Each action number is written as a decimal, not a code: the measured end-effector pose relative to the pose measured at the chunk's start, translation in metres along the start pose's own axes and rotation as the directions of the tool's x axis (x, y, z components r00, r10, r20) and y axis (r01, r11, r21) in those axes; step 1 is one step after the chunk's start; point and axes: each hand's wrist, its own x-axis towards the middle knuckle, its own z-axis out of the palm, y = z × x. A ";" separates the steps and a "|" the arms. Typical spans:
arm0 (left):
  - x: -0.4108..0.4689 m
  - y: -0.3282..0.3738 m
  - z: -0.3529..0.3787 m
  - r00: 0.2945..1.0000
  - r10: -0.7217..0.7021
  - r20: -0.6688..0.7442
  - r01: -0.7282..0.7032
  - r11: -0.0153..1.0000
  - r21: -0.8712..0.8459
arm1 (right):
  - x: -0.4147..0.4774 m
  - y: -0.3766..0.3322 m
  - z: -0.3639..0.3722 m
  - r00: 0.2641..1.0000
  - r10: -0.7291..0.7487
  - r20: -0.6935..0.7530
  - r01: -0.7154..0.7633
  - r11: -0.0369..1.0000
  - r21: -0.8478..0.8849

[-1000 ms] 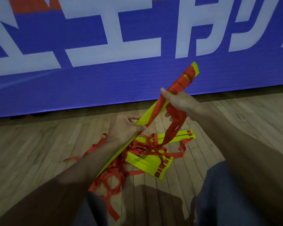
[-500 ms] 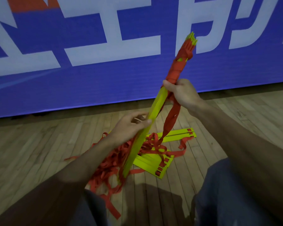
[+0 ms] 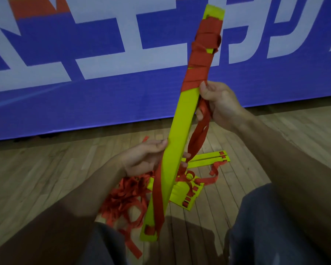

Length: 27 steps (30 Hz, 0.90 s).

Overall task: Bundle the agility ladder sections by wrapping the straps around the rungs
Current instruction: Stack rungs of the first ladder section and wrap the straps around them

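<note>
Above the floor (image 3: 46, 178), both hands grip the half-wrapped rung bundle (image 3: 178, 142).

A blue banner (image 3: 103, 104) with large white lettering, apparently dimly lit, stands behind pale wooden floorboards (image 3: 36, 169).

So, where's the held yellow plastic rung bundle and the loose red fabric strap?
Yellow plastic rung bundle (image 3: 182, 119): head view, bare middle face.
Loose red fabric strap (image 3: 198, 142): head view, hanging stretch.
</note>
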 end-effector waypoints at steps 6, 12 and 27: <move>0.002 0.006 0.005 0.993 -0.003 0.119 0.005 1.000 -0.019 | 0.001 0.000 0.001 0.997 0.034 0.072 -0.038 0.997 0.066; -0.002 0.005 0.003 0.980 0.028 -0.197 -0.016 0.998 0.060 | -0.003 -0.002 0.003 0.995 0.076 -0.061 -0.092 0.931 -0.353; 0.013 0.002 0.015 0.617 0.368 -0.696 0.061 0.859 0.508 | 0.007 0.009 0.015 0.951 0.276 -0.137 -0.306 0.896 -0.321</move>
